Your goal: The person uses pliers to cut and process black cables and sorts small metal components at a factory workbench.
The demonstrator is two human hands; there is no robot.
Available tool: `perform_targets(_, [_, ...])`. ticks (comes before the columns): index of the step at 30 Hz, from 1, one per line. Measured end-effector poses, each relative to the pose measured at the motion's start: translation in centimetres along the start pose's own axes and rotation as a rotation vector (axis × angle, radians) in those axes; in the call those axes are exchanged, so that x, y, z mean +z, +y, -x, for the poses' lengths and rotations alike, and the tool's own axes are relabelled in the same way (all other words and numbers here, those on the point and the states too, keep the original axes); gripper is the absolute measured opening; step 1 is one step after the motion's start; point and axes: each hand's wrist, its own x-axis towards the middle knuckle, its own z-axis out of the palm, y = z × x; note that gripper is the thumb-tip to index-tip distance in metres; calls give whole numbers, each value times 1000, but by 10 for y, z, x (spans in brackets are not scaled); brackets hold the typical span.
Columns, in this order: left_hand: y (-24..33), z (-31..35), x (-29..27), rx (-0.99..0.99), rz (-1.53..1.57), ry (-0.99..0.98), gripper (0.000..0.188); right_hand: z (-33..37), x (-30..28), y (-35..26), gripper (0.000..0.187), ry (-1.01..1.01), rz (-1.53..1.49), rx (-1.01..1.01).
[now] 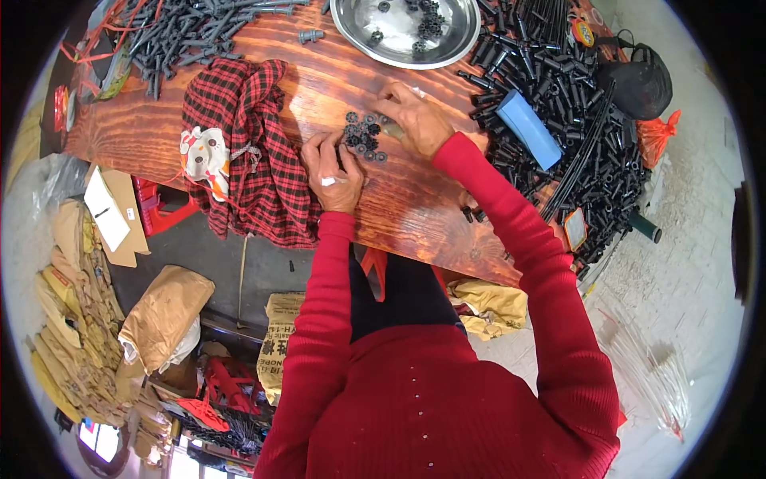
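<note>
A small heap of black toothed rings (363, 137) lies on the wooden table (415, 191) between my hands. My left hand (333, 176) rests at the heap's left side, fingers bent but apart, with a white wrap around one finger. To the heap's upper right, my right hand (416, 121) has its fingers curled in toward the thumb. What they pinch, if anything, is too small to make out. Beyond the hands stands a round steel bowl (351, 41) with more black rings in it.
Black tubular parts (590, 152) pile up at the right, with a blue block (529, 129) on top. Grey bolt-like parts (183, 40) cover the far left. A red-and-black checked cloth (267, 160) hangs over the near edge. A few black pieces (472, 214) lie near my right forearm.
</note>
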Motion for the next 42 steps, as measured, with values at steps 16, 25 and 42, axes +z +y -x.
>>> perform_targets(16, [-2,2,-2,8,-32,-9,20,-42,-92,-2,20,305,36,7])
perform_targets(25, [-5,-1,0,9,-20,12,20,28,-54,4,19,212,41,215])
perform_targets(42, [0,-1,-3,90,-63,13,18,58,-15,-14,20,358,41,308])
